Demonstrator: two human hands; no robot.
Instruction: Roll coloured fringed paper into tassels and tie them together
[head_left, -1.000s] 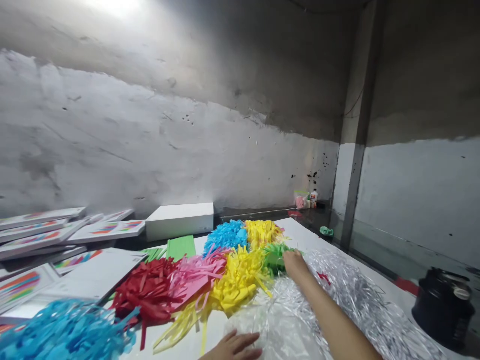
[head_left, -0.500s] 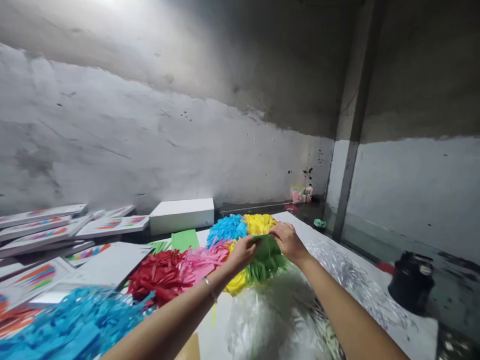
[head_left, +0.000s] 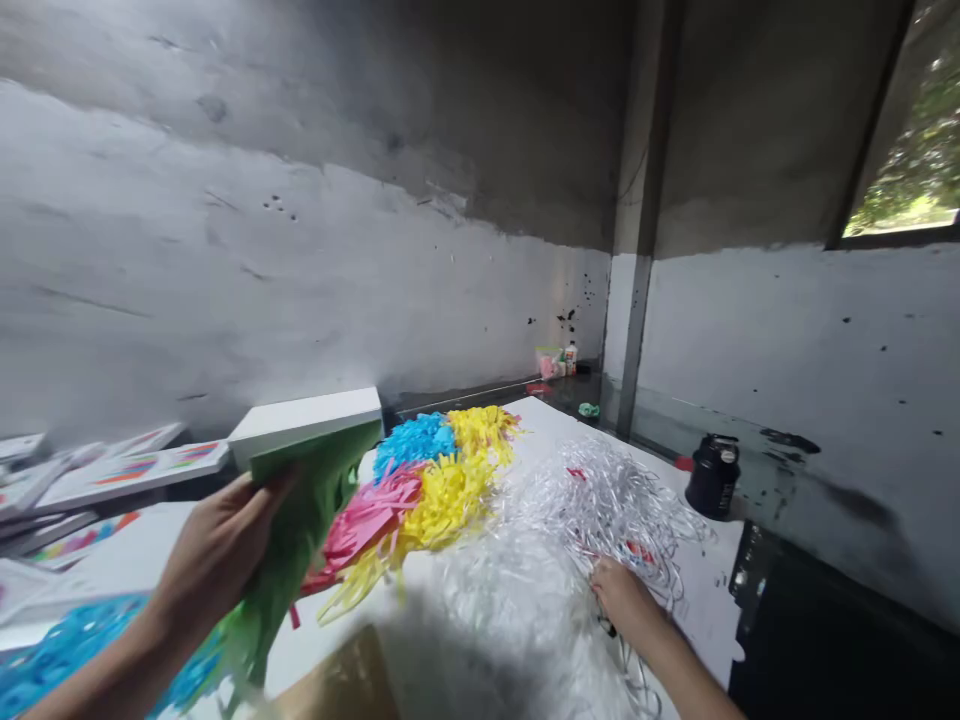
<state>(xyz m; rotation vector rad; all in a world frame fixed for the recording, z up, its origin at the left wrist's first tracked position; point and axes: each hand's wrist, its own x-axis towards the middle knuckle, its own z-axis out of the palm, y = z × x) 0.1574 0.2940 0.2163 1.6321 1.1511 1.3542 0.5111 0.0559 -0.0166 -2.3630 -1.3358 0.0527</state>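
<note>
My left hand [head_left: 214,545] is closed on a bundle of green fringed paper [head_left: 300,520], held up above the left side of the white table [head_left: 540,425]; its strips hang down and blur. My right hand [head_left: 624,600] rests low on a heap of clear silvery plastic strips [head_left: 600,500], fingers curled into them; what it grips, if anything, is hidden. Between the hands lie bundles of pink [head_left: 367,515], yellow [head_left: 446,495] and blue fringed paper [head_left: 416,440].
A white box [head_left: 304,420] stands behind the green bundle, and flat white cards with coloured stripes [head_left: 135,468] lie at the left. A black jar [head_left: 712,475] sits on the dark ledge at the right. Small bottles [head_left: 559,360] stand in the far corner. More blue fringe [head_left: 52,655] lies at lower left.
Both hands held the green bundle over the table's middle; now my left hand alone has carried it left and nearer, and my right hand has dropped onto the clear strips. The view swung right.
</note>
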